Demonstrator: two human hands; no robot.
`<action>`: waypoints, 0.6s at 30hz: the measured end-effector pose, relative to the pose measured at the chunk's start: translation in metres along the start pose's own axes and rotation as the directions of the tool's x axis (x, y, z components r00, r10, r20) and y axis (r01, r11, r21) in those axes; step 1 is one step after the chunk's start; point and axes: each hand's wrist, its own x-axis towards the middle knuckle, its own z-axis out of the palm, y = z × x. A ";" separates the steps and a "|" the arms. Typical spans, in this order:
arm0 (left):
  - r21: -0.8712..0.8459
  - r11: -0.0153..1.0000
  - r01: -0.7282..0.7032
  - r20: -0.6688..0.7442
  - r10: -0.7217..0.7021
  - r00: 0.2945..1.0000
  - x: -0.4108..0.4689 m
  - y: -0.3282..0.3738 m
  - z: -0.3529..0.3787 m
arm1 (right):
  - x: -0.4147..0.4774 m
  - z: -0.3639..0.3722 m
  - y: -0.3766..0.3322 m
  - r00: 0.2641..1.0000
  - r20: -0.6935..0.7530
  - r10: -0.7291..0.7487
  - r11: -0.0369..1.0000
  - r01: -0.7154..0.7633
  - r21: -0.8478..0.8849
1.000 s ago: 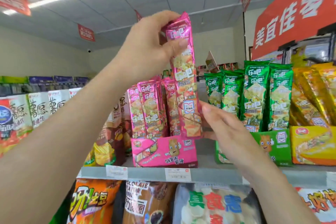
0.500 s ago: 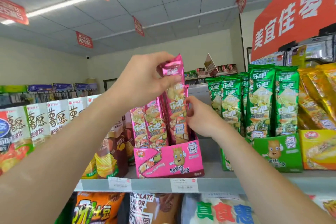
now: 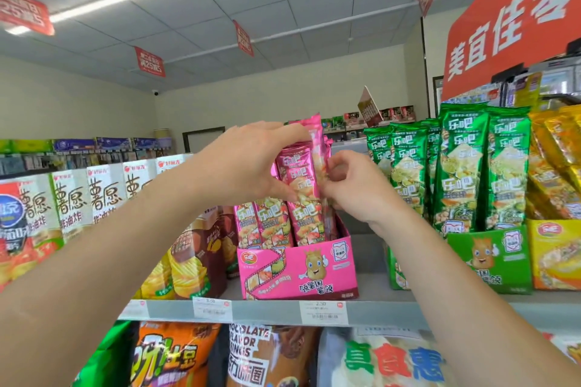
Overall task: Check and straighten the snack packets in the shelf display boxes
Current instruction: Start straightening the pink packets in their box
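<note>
A pink display box (image 3: 295, 270) stands on the top shelf and holds several upright pink snack packets (image 3: 267, 223). My left hand (image 3: 248, 163) grips the top of one tall pink packet (image 3: 303, 185) at the right end of the row, fingers over its upper edge and thumb on its front. My right hand (image 3: 349, 185) pinches the right side of the same packet from behind. The packet's lower end sits inside the box.
Green packets (image 3: 452, 166) fill a green box (image 3: 490, 258) to the right, with yellow packets (image 3: 559, 166) beyond. Brown chip bags (image 3: 195, 258) and white boxes (image 3: 69, 198) stand left. The shelf edge (image 3: 267, 311) carries price tags; large bags (image 3: 176, 358) hang below.
Both hands have come down with the pink packet, from raised above the row to seated in the box. My right hand moved from the packet's lower end up to its side.
</note>
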 end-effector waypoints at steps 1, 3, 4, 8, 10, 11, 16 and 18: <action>-0.007 1.000 -0.004 -0.017 0.004 1.000 -0.002 -0.001 0.001 | 0.000 -0.004 -0.004 1.000 -0.021 -0.012 0.998 0.013 0.055; -0.034 0.999 -0.023 -0.046 0.021 0.999 -0.005 -0.005 0.004 | -0.002 -0.010 -0.013 0.993 -0.099 -0.064 0.990 0.076 0.118; -0.030 0.999 -0.026 -0.061 0.024 0.998 -0.007 -0.008 0.005 | -0.003 -0.013 -0.017 0.982 -0.157 -0.107 0.981 0.129 0.141; 0.063 0.998 -0.011 -0.093 0.017 0.996 -0.013 -0.016 0.013 | -0.018 -0.024 -0.035 0.810 -0.472 -0.349 0.864 0.473 0.172; 0.071 0.997 -0.009 -0.102 0.016 0.995 -0.014 -0.012 0.014 | -0.028 -0.034 -0.042 0.693 -0.581 -0.427 0.765 0.619 0.176; 0.071 0.997 -0.008 -0.120 0.017 0.993 -0.014 -0.009 0.014 | -0.034 -0.039 -0.043 0.661 -0.605 -0.444 0.713 0.670 0.207; 0.087 0.994 0.072 -0.237 -0.050 0.970 -0.012 0.008 0.013 | -0.073 -0.050 -0.022 0.835 -0.490 -0.249 0.719 0.499 0.485; 0.076 0.992 0.099 -0.264 -0.076 0.962 -0.013 0.014 0.015 | -0.088 -0.049 -0.009 0.900 -0.413 -0.137 0.769 0.359 0.529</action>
